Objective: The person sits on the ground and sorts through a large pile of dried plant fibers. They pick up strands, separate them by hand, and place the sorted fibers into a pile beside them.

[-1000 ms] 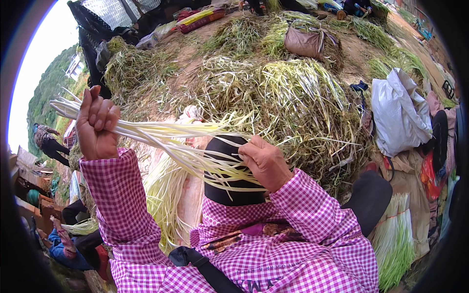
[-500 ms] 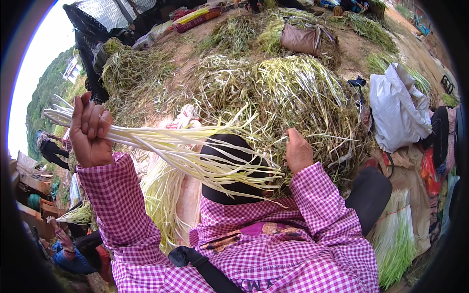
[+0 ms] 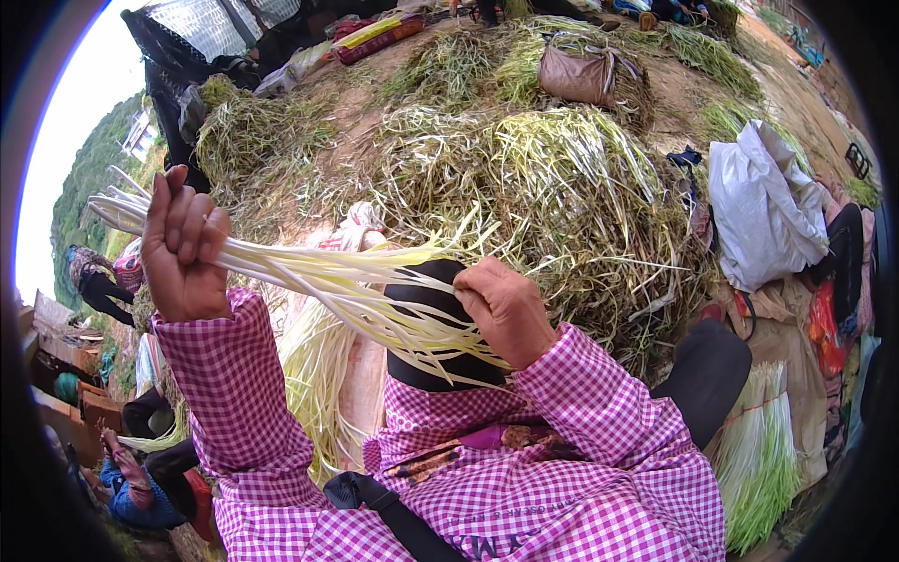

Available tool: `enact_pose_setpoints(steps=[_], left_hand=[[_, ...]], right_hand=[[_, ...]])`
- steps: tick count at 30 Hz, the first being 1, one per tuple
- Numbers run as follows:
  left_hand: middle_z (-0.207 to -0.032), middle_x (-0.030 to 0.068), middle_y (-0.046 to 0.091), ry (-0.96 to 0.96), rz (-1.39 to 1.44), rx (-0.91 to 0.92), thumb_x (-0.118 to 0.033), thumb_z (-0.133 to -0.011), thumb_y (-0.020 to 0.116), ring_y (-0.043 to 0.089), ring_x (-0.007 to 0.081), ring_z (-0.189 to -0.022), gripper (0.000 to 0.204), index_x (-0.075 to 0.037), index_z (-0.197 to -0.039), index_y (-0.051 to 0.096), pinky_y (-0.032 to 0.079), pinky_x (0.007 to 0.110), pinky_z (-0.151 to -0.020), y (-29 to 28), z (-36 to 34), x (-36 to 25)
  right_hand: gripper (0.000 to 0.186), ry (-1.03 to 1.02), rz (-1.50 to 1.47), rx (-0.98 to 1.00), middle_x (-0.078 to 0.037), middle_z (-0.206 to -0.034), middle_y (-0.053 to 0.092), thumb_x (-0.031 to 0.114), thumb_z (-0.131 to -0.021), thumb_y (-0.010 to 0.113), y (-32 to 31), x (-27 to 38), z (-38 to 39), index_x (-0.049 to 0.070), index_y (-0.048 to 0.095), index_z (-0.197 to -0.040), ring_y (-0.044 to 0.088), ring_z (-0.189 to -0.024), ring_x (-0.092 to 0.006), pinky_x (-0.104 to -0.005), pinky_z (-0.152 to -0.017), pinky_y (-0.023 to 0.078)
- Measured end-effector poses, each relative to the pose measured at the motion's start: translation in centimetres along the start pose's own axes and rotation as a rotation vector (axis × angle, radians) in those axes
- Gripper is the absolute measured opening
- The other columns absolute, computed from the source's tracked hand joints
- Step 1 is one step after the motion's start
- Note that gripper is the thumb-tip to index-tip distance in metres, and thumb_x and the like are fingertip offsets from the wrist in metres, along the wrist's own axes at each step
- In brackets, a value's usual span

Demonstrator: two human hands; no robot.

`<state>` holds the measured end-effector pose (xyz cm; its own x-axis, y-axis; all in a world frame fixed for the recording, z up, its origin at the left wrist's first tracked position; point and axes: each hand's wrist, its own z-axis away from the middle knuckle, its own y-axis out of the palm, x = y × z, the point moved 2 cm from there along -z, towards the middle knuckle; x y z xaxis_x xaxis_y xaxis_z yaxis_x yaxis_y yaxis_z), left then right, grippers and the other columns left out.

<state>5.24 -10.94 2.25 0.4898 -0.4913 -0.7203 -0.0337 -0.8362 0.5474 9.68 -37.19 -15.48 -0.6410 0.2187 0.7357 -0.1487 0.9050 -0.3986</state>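
Observation:
My left hand [image 3: 185,248], raised on the left, is closed round a bunch of pale yellow-white chives [image 3: 318,272]. Their white stalk ends stick out past the fist to the left, and the thin leaves fan rightward above my lap. At the leafy end, my right hand [image 3: 506,311] is closed in a pinch at the leaves; its fingertips are partly hidden. More loose yellow chives [image 3: 314,384] lie beneath, beside my knee, on a pale pinkish sheet [image 3: 361,398].
A big heap of withered leaves [image 3: 581,206] lies ahead. On the right are a white sack [image 3: 763,206] and a tied bundle of green-and-white chives [image 3: 760,459] on brown sacking. A brown bundle [image 3: 576,75] sits farther off. Other people, including one in blue [image 3: 140,492], are at left.
My right hand has moved left from beside the withered heap to the leafy end of the bunch, its fingers now at the leaves. My left hand has shifted slightly right, still holding the chives.

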Motion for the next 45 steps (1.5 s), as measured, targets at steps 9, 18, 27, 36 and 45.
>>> enact_pose_setpoints(steps=[9,18,27,36,45], left_hand=[[-0.051,-0.0051,0.026,-0.019,-0.012,-0.013,-0.019,-0.096,0.042,0.024,0.0033,-0.039,0.026,0.005,-0.098,0.051,0.025,0.02,-0.035,0.0,-0.2,0.3],[-0.053,-0.0039,0.028,0.012,-0.016,-0.014,-0.017,-0.096,0.04,0.024,0.0031,-0.04,0.026,0.007,-0.103,0.049,0.024,0.02,-0.035,-1.7,-0.3,-1.0],[-0.052,-0.0041,0.027,0.001,0.001,0.018,-0.017,-0.096,0.04,0.022,0.0035,-0.04,0.026,0.006,-0.102,0.05,0.025,0.02,-0.036,-0.8,-0.6,-0.2],[-0.052,-0.0056,0.025,0.046,0.006,-0.141,-0.016,-0.094,0.045,0.024,0.0033,-0.042,0.021,0.005,-0.097,0.049,0.024,0.02,-0.041,-4.4,-3.5,-1.8],[-0.051,-0.0057,0.026,0.031,0.018,-0.167,-0.016,-0.094,0.046,0.026,0.0034,-0.042,0.022,0.005,-0.097,0.049,0.028,0.021,-0.043,-4.6,-5.8,-2.4]], right_hand=[[0.006,0.729,-0.669,-0.351,0.001,-0.066,0.049,0.003,-0.085,0.052,-2.7,-6.4,0.6,0.004,0.049,-0.08,0.046,-0.049,-0.0058,-0.0184,-0.039,0.039],[0.017,0.242,-0.062,0.144,-0.01,-0.075,0.062,0.017,-0.086,0.056,-3.3,-3.1,0.9,0.001,0.062,-0.088,0.059,-0.066,-0.0189,-0.0312,-0.064,0.05],[0.008,0.481,-0.715,0.041,-0.004,-0.068,0.056,0.011,-0.087,0.054,-0.4,-3.0,1.8,0.004,0.054,-0.083,0.053,-0.056,-0.0119,-0.025,-0.05,0.045],[0.014,0.728,-1.109,-0.706,-0.001,-0.066,0.051,0.012,-0.092,0.045,-7.9,-10.6,3.4,0.009,0.047,-0.079,0.041,-0.043,-0.0044,-0.0187,-0.032,0.03],[0.025,0.631,0.066,0.008,-0.005,-0.068,0.056,0.027,-0.091,0.05,-7.3,-13.1,4.7,0.005,0.059,-0.083,0.054,-0.06,-0.0137,-0.0277,-0.056,0.049]])
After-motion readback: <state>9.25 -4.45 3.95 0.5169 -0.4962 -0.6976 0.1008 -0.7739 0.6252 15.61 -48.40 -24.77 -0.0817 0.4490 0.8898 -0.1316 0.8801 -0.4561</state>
